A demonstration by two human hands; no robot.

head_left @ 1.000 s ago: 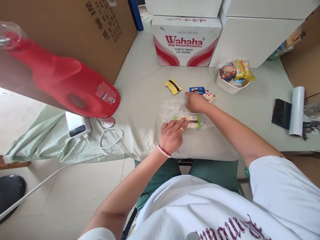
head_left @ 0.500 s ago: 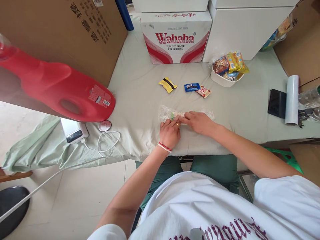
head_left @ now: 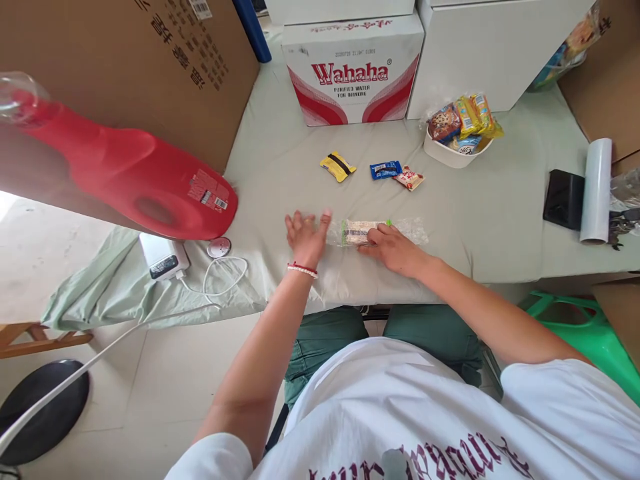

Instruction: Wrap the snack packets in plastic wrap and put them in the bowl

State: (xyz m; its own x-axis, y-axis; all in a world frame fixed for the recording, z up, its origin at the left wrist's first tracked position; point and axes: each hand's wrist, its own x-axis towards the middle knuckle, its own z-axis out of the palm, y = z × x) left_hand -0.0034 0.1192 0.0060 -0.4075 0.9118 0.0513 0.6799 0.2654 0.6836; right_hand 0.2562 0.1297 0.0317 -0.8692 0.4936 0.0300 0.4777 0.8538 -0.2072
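A small pale snack packet (head_left: 355, 233) with green ends and a barcode lies flat, wrapped in clear plastic film (head_left: 416, 229) that spreads out past both ends. Over its right half, my right hand (head_left: 397, 250) is closed, fingers on top and thumb at the near edge. My left hand (head_left: 306, 241) is open to the left of it, fingers spread near the film's left end. Beyond the hands lie a yellow packet (head_left: 338, 167), a blue packet (head_left: 385, 170) and a red-and-cream packet (head_left: 410, 178).
A white bowl (head_left: 453, 158) of wrapped snacks stands at back right, before white boxes. At right are a film roll (head_left: 596, 193) and a black object (head_left: 564, 199). At left, a red bottle (head_left: 150, 183) and a power bank (head_left: 163, 259) with a cable (head_left: 233, 288).
My left hand has let go of the packet and moved left, its fingers now spread. The packet's barcode side shows more. My right hand stays at the packet.
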